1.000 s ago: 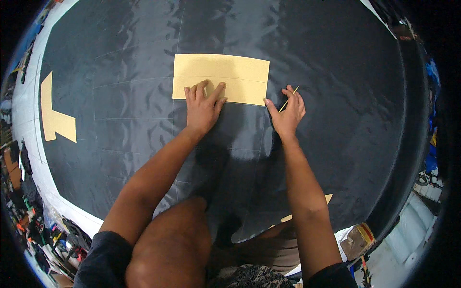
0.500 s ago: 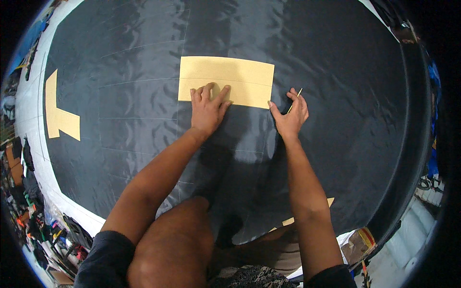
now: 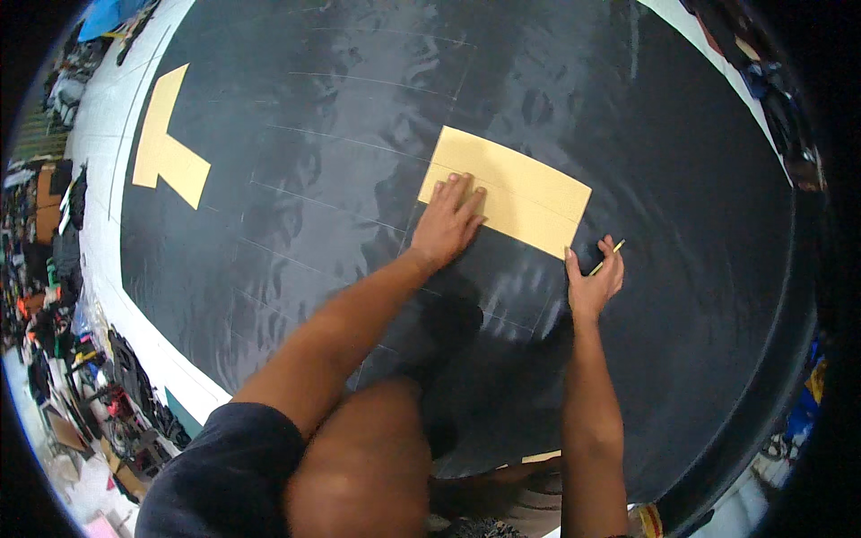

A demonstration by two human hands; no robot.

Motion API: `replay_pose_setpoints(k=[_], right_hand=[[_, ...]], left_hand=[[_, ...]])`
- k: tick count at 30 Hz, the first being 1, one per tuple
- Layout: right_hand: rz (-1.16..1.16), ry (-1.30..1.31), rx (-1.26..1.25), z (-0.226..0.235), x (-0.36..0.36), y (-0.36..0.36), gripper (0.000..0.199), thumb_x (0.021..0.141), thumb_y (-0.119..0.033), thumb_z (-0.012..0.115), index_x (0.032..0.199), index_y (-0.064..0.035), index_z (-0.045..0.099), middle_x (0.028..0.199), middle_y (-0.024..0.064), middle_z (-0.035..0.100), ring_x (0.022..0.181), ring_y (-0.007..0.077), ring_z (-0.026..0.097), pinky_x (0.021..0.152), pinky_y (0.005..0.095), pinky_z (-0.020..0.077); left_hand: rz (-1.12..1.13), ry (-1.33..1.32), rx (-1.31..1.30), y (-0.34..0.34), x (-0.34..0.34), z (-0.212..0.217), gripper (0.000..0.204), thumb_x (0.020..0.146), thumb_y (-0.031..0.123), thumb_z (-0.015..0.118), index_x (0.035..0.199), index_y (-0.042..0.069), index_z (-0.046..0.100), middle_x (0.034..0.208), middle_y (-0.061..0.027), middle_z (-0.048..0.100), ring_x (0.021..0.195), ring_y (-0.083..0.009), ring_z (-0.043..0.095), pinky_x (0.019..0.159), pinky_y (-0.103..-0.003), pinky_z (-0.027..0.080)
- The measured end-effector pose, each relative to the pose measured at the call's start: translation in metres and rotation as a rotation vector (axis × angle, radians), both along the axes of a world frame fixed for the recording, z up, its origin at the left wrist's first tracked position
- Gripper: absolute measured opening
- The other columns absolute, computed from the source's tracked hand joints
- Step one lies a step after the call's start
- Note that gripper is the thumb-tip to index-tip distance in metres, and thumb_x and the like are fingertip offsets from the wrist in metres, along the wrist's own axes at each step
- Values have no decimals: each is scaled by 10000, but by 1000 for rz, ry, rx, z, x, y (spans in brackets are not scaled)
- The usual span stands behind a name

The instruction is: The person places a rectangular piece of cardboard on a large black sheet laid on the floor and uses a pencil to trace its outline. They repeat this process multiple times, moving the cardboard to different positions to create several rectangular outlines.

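Observation:
A rectangular yellow card pattern [image 3: 511, 190] lies on black, shiny sheet material [image 3: 691, 359] marked with thin pale lines. My left hand [image 3: 448, 224] rests on the card's lower left part, fingers spread and flat against it. At the card's lower right corner, the thumb of my right hand [image 3: 595, 285] touches the edge. A thin yellow stick like a pencil [image 3: 620, 244] is held between that hand's fingers and points up to the right. Part of the card is covered by my left fingers.
An angled yellow card piece [image 3: 166, 143] lies at the far left of the sheet. Another pale piece [image 3: 542, 457] shows partly near my right forearm. My bare knee [image 3: 363, 457] is at the near edge. Mixed clutter [image 3: 99, 386] stands beyond the white border at left.
My view has tilted, so card, sheet and lines appear turned clockwise and shifted right. Both hands keep about the same places on the card, and the pencil-like stick stays in my right hand.

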State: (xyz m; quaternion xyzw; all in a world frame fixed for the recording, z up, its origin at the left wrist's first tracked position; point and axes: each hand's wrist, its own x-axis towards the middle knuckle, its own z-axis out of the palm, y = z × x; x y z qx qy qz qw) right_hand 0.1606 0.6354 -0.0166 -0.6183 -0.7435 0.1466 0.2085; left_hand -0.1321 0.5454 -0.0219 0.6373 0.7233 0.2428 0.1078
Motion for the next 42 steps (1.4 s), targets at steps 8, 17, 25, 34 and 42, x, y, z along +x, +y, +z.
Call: replay_pose_setpoints(k=[8,17,25,34,42], right_hand=[[5,-10,7,-1,4,1,649,775,-363,861,1268,-70,557,1497,69,533,1423,335,378,1180,525,217],[18,15,6,2,0,-1,637,784,-337,856,1263,-49,552,1496,93,530,1416,349,381,1179,521,226],[29,61,47,4,-1,5,653,712,-317,891,1227,-50,592,1406,123,593,1351,359,463,1132,515,311],[-4,43,-4,7,-1,2,746,739,-371,869,1330,-67,530,1463,100,542,1415,338,388,1167,511,247],[-111,702,-154,40,-85,31,442,1038,-241,587,1401,1,518,1248,156,650,1153,256,605,990,374,458]], left_hand=[[18,-44,-29,-4,4,-4,511,986,318,632,1433,98,517,1542,-186,409,1480,-397,323,1231,-534,252],[12,-70,8,-4,-1,-4,517,951,300,686,1406,99,545,1510,-214,438,1431,-451,374,1196,-572,289],[-8,23,-143,8,-5,19,556,915,330,716,1395,103,552,1529,-241,396,1425,-444,373,1180,-520,336],[17,144,-460,47,-9,53,926,777,390,845,1534,139,375,1469,-288,409,1361,-467,422,1148,-493,387],[4,226,-522,51,-18,47,977,753,457,853,1538,124,375,1537,-403,262,1413,-573,309,1172,-540,343]])
